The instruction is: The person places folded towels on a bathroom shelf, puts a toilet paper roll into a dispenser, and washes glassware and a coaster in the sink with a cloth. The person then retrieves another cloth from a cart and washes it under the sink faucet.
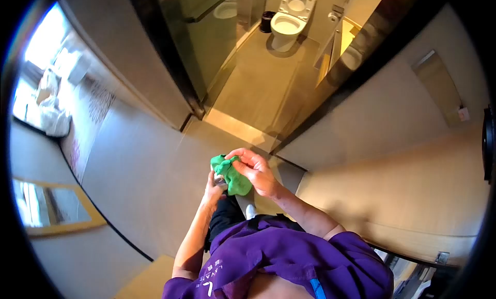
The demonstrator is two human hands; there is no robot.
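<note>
A bright green cloth (238, 182) hangs bunched in front of my waist. My right hand (259, 176) pinches its upper part between thumb and fingers. On the other side of the cloth, my left hand (211, 189) is closed around a small greyish, shiny object (221, 183), mostly hidden by the cloth and my fingers. What kind of object it is I cannot make out. The cloth touches this object and hangs lower on the right.
Ahead, a doorway leads to a bathroom with a toilet (287, 28), its lid up, and a dark bin (266, 22). A glass panel (201, 46) stands left of it. A framed mirror (57, 208) is at left; a wooden surface (392, 195) lies at right.
</note>
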